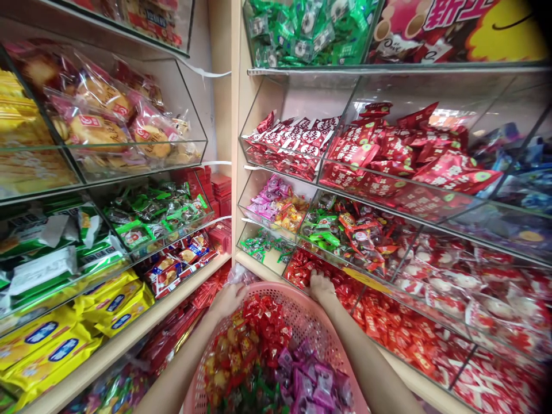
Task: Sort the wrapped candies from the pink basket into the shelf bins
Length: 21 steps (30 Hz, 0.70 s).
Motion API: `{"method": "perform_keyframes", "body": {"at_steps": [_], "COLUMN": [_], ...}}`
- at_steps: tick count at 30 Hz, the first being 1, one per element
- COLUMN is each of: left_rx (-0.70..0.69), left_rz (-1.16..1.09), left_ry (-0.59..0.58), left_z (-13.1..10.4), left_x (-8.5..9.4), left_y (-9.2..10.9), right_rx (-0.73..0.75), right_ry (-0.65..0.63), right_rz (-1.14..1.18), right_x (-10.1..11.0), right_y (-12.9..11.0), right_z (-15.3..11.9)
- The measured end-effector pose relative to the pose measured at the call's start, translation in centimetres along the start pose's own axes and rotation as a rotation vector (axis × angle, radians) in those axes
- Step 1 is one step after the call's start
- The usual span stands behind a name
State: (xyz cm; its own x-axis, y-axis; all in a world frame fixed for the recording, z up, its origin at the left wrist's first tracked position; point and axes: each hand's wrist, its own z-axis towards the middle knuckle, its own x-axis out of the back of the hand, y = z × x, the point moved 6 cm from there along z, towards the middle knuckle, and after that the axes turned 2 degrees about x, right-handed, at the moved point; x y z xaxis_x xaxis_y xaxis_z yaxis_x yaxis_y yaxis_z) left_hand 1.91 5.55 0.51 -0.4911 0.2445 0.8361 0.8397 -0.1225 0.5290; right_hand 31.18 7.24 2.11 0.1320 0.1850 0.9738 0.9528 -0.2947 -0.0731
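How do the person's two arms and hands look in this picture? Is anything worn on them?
Both forearms are bare up to the bottom edge of the picture: no sleeve, glove, watch or bracelet shows. The left hand and the right hand are bare too, and I see no ring, though the fingers are partly hidden. The arms look slim and show no markings.

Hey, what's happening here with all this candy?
A person stands at snack shelves with a pink basket of wrapped candies. The left hand rests on the basket's far rim. The right hand reaches into a clear bin of red-wrapped candies; whether it has grasped any cannot be told.
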Motion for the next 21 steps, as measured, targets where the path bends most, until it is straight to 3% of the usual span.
{"method": "perform_keyframes", "body": {"at_steps": [4,8,14,21], "left_rx": [0.001,0.004,-0.006,0.007], "left_rz": [-0.003,0.002,0.004,0.007], "left_ry": [0.003,0.008,0.01,0.003], "left_z": [0.0,0.0,-0.1,0.0], "left_x": [0.1,0.1,0.1,0.1], "left_y": [0.0,0.1,0.2,0.2], "right_rx": [0.092,0.073,0.062,0.132], "right_ry": [-0.026,-0.037,0.011,0.1], "right_rz": [0.025,0.044,0.083,0.256], "right_x": [0.1,0.0,0.0,0.5], "right_y": [0.9,1.2,0.2,2.0], "right_z": [-0.2,-0.4,-0.9,-1.1]}}
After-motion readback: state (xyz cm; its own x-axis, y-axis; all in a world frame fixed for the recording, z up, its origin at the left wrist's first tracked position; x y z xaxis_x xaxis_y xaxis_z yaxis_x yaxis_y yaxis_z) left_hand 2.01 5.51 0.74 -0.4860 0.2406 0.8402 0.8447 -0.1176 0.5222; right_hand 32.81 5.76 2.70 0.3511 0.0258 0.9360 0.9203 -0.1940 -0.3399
